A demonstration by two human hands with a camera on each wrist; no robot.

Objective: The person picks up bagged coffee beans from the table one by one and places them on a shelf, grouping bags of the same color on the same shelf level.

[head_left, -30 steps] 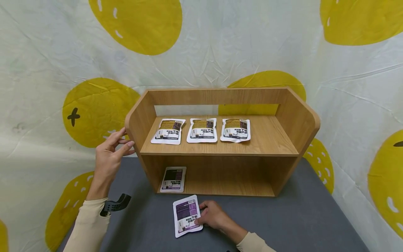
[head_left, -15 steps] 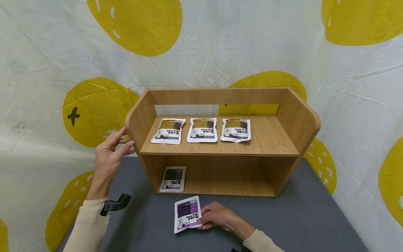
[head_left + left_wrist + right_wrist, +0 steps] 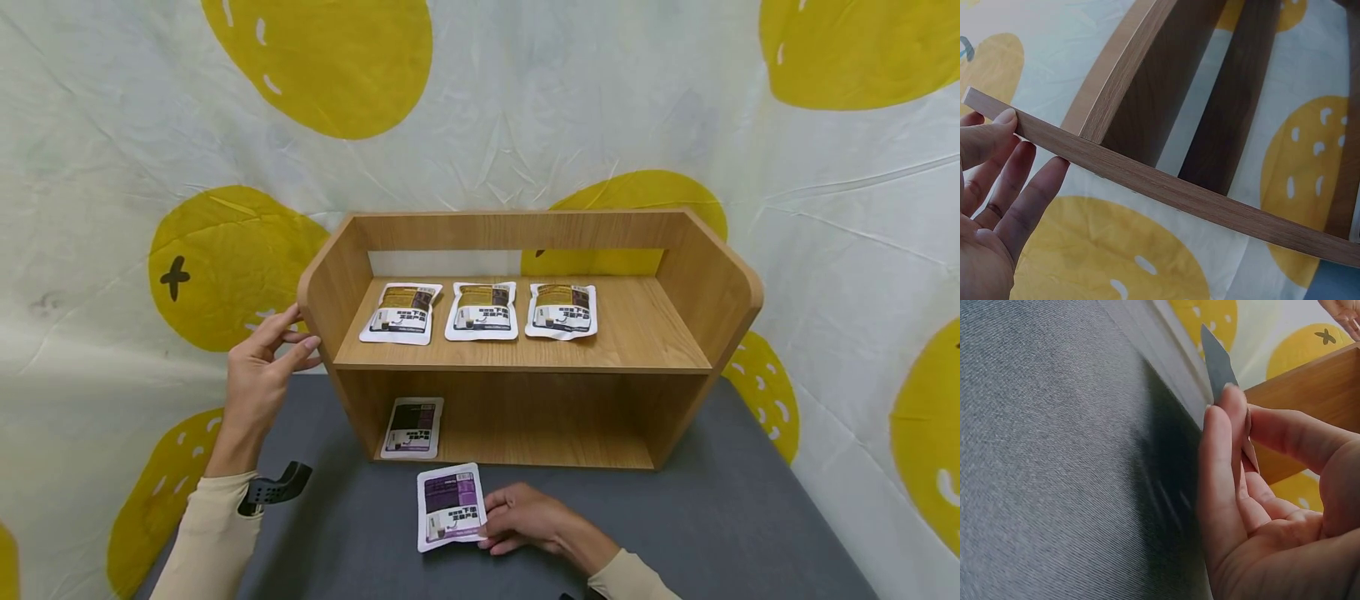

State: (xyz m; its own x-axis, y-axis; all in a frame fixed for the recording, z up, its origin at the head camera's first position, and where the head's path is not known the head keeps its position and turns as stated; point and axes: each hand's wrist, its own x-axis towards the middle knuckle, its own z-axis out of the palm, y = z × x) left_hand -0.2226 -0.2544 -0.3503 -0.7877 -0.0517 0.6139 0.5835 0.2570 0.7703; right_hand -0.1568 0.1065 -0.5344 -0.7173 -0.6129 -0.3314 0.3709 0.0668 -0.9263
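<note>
My right hand [image 3: 525,523] pinches a white pouch with a purple label [image 3: 452,507] by its lower right corner, in front of the wooden shelf [image 3: 525,357]. Seen edge-on in the right wrist view, the pouch [image 3: 1215,359] sits between thumb and fingers, raised off the cloth. My left hand [image 3: 258,367] holds the front edge of the shelf's left side panel. In the left wrist view its thumb [image 3: 1005,117] presses on that panel [image 3: 1166,184], fingers on the outer side. A dark-and-purple pouch [image 3: 412,427] lies at the left end of the lower level.
Three white pouches with brown-gold labels, the left [image 3: 401,313], middle [image 3: 482,312] and right one [image 3: 561,312], lie in a row on the upper level. A dark grey cloth [image 3: 720,533] covers the table. Behind hangs a pale curtain [image 3: 600,100] with yellow shapes.
The pouch in my right hand has shifted slightly to the right and stands straighter. My right hand has moved a little rightward with it. My left hand keeps its place on the shelf.
</note>
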